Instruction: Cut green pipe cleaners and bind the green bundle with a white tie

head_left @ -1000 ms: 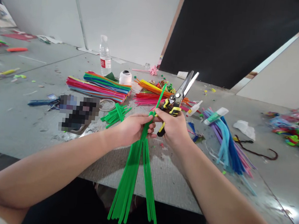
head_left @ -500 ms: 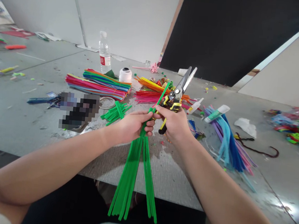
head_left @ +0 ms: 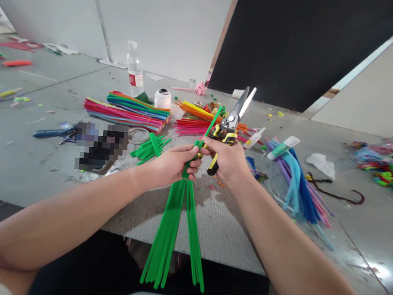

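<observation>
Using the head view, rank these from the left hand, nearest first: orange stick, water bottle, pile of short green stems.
From the left hand:
1. Pile of short green stems, just left.
2. Water bottle, standing back left.
3. Orange stick, far left.

- Grey table (head_left: 47,164), bottle (head_left: 135,71) upright on it
- White jar (head_left: 162,100) right of bottle
- Multicoloured stems (head_left: 125,113) nearer than bottle
- Crumpled tissue (head_left: 321,165) far right of bottle
</observation>
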`<state>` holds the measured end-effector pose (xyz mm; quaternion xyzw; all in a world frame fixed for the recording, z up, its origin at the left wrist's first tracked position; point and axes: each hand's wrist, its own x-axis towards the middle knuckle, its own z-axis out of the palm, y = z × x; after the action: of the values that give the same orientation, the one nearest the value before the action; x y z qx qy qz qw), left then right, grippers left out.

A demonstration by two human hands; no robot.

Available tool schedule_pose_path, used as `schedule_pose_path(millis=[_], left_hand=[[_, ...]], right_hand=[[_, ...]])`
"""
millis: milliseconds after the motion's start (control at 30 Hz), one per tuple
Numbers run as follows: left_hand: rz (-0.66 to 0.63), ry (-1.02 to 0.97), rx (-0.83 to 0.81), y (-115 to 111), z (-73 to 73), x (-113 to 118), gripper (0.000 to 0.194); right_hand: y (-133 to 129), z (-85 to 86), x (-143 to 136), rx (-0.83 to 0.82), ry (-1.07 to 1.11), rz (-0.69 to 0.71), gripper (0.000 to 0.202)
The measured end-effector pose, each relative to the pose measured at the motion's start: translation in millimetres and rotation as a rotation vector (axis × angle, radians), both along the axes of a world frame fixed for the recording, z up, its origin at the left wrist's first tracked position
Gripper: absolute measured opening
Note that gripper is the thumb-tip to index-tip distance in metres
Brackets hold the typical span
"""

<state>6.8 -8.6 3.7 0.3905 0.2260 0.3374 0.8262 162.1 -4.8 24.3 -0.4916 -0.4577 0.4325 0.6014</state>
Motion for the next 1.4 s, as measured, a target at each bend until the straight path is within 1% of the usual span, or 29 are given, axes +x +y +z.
schedule_pose_path(millis=[167,267,500,600,667,700,733,767,833,867,900,967,1067,1133,1233,1300,1400], left_hand=[[0.004,0.015,-0.022,0.6,-1.0,0.3,0.028],[0.012,0.013,-0.031,-0.6,0.4,0.6,0.028],[0.039,0.038,0.017,-2.6,0.1,3.0,0.029],[0.052,0.039,0.034,-0.9,-1.2,2.9,0.027],[0.076,0.043,0.037,1.7,-1.3,1.5,0.026],[0.096,0.05,0.041,3.4,-1.0,0.4,0.027],[0.119,0.059,0.049,5.1,-0.7,-0.7,0.027],[0.145,0.07,0.064,6.8,-0.3,-1.8,0.026],[0.199,0.094,0.118,9.6,0.3,-3.4,0.025],[0.221,0.105,0.151,10.5,0.5,-3.7,0.024],[0.237,0.115,0.184,11.0,0.6,-3.6,0.024],[0.258,0.136,0.243,11.4,0.5,-2.3,0.023],[0.284,0.174,0.323,12.0,-1.0,1.1,0.024],[0.289,0.204,0.374,13.5,-3.6,2.7,0.024],[0.256,0.239,0.45,17.2,-9.3,1.9,0.018],[0.26,0.298,0.572,19.2,-12.7,-1.0,0.016],[0.311,0.478,0.86,19.2,-14.2,-6.6,0.017]], right_hand=[[0.1,1.2,0.0,0.003,-0.001,-0.001,0.031],[0.6,0.1,0.5,0.001,-0.016,0.001,0.031],[1.5,-2.7,-0.3,-0.003,-0.047,0.009,0.033],[3.6,2.7,4.9,-0.006,-0.06,0.067,0.034],[3.5,11.6,15.7,-0.037,-0.155,0.107,0.036],[2.2,17.5,23.4,-0.052,-0.248,0.097,0.038],[0.0,23.8,32.3,-0.048,-0.377,0.061,0.038],[-3.2,30.2,41.7,-0.044,-0.561,0.018,0.038],[-12.1,41.6,59.7,-0.037,-0.931,-0.045,0.034],[-17.3,45.7,67.0,-0.046,-1.064,-0.062,0.033],[-22.4,48.3,72.7,-0.062,-1.164,-0.061,0.034],[-31.4,49.1,79.2,-0.094,-1.28,0.005,0.035],[-39.7,41.4,80.7,-0.091,-1.322,0.1,0.035],[-43.3,34.0,80.4,-0.081,-1.328,0.123,0.033],[-49.2,25.6,80.2,-0.095,-1.308,0.133,0.03],[-53.5,22.9,79.0,-0.107,-1.282,0.132,0.029],[-58.6,20.9,73.4,-0.1,-1.309,0.106,0.027]])
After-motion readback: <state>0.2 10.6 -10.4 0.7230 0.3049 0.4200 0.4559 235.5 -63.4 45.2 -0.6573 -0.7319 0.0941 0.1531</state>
